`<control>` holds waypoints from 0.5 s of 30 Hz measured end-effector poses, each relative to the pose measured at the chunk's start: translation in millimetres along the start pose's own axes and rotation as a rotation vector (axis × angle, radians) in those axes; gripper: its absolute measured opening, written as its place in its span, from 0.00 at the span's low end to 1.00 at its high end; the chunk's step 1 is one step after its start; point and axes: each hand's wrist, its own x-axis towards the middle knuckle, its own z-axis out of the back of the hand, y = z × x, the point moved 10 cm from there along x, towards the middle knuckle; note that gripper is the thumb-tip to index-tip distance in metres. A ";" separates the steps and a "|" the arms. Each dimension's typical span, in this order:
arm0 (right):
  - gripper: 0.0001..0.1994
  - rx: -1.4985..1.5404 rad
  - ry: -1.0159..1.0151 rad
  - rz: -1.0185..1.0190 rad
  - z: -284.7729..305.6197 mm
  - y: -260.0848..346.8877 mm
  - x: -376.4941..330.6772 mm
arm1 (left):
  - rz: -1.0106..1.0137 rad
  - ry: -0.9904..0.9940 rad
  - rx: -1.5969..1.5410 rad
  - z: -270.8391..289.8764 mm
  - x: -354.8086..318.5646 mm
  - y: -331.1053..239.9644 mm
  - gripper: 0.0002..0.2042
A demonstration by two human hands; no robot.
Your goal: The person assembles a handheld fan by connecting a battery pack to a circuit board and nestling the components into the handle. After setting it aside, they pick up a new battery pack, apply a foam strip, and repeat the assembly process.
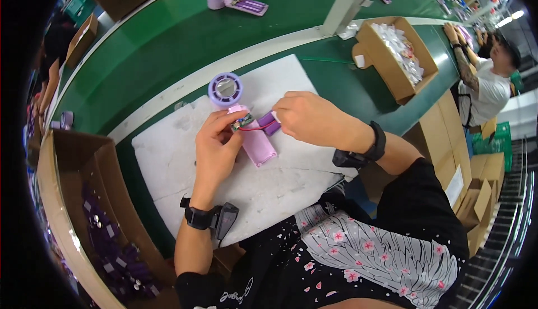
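Note:
On a white foam pad (168,146) lies an opened handheld fan: a round lilac fan head (226,88) joined to a pink handle shell (259,147). My left hand (216,141) is closed at the top of the handle, thumb and fingers pinching a small green circuit board (243,121). A red wire runs from the board toward a purple battery cell (269,123) beside the shell. My right hand (308,117) is closed in a pinch at the battery's right end. A bit of white shows at its fingertips, too small to name.
Left of the pad stands a cardboard box (120,197) with purple battery cells (112,236). At the back right, another carton (400,93) holds small white packets (399,51). A green conveyor belt (162,45) behind carries another opened fan (246,5). A co-worker (487,79) sits at right.

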 end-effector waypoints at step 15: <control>0.04 -0.071 -0.088 0.067 -7.8 7.5 2.3 | -0.036 0.008 0.041 12.6 5.5 4.9 0.17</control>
